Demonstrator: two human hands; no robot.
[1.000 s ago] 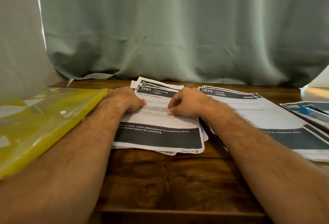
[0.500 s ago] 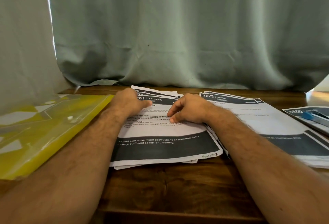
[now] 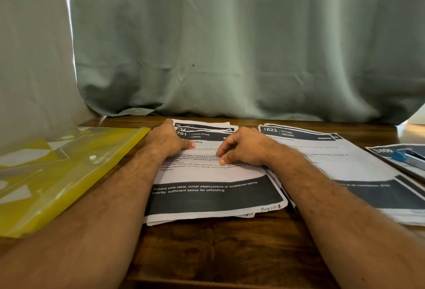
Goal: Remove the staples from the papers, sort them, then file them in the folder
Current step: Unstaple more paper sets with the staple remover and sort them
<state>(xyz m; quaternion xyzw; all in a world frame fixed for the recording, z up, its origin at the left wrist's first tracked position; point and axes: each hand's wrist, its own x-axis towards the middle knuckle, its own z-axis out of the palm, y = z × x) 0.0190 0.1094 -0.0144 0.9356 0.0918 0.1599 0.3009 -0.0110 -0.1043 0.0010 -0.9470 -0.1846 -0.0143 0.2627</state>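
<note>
Paper stack (image 3: 213,196) sits squarer now under both hands.

**Stack squared, my left grip moved back**

Over the last second my left grip (image 3: 169,142) slid from the middle of the left edge of the living-room stack (image 3: 213,194) toward its far-left corner. My right grip (image 3: 243,148) loosened, its fingers (image 3: 226,148) lifting. The sheets, fanned before at the near edge of the surface (image 3: 207,249), now lie more evenly.
</note>
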